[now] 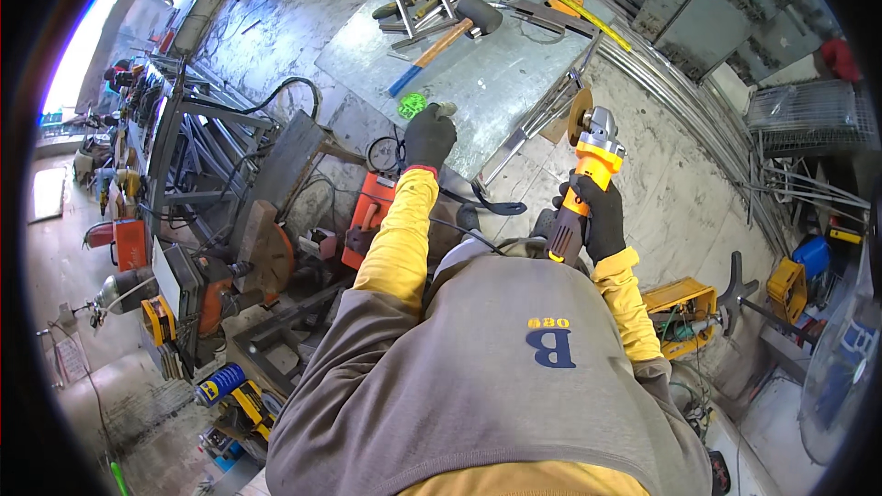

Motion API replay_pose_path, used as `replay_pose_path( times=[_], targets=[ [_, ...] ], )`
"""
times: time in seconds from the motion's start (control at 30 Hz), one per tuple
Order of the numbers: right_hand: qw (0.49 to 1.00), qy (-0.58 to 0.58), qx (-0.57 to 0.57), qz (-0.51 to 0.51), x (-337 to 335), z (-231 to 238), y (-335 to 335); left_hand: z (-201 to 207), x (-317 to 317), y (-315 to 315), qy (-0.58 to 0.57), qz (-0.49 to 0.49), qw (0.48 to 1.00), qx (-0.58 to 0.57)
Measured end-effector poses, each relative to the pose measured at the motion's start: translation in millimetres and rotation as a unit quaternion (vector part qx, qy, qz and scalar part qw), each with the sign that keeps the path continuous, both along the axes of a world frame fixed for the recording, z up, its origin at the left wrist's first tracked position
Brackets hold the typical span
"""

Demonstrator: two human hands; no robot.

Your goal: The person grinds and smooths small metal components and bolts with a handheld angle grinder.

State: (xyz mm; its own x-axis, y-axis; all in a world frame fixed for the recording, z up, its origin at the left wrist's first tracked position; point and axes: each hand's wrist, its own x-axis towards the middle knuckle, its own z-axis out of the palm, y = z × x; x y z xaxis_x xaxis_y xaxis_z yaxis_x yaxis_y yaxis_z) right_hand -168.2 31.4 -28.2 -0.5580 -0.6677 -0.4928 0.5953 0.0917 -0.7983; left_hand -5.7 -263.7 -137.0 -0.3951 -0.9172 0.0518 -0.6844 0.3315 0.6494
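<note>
Right hand (595, 220) is wrapped tight around the angle grinder (588, 161), disc clear of the steel strip (533, 124). Left hand (429, 135) presses half-closed onto the metal sheet (478, 64), gripping nothing I can make out. Looks like grinding hasn't started here.

Yellow-and-grey angle grinder (588, 174) sits right of centre frame, disc up and tilted, gripped at its handle. Small pale object (445, 109) at centre, pinched above the metal sheet (478, 73).
</note>
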Motion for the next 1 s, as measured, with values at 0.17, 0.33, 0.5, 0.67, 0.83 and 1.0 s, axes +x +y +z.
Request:
replay_pose_path(
  times=[0.17, 0.33, 0.5, 0.67, 0.83, 1.0],
  targets=[
    [1.0, -0.009, 0.014, 0.015, -0.1, -4.0, -1.2, 13.5, -10.8, 9.7, -0.059, -0.047, 0.995, -0.07],
    [0.999, -0.002, 0.014, 0.047, 1.6, -5.3, -9.3, 2.3, -8.1, 7.7, 0.066, -0.005, 0.997, -0.029],
    [0.997, 0.008, 0.019, 0.079, 7.1, -4.2, -19.6, -11.3, -5.1, 1.8, 0.028, 0.044, 0.999, 0.011],
    [0.997, 0.011, 0.033, 0.074, 15.2, 4.1, -29.0, -4.2, -5.8, 4.4, 0.09, 0.045, 0.992, 0.079],
    [0.996, 0.013, 0.034, 0.085, 15.7, 1.4, -34.0, -2.0, -9.5, 6.4, 0.053, 0.036, 0.997, 0.047],
    [0.996, 0.018, 0.037, 0.079, 17.4, 4.2, -35.0, 9.6, -15.8, 16.3, 0.007, -0.002, 1.0, 0.011]
  ],
)
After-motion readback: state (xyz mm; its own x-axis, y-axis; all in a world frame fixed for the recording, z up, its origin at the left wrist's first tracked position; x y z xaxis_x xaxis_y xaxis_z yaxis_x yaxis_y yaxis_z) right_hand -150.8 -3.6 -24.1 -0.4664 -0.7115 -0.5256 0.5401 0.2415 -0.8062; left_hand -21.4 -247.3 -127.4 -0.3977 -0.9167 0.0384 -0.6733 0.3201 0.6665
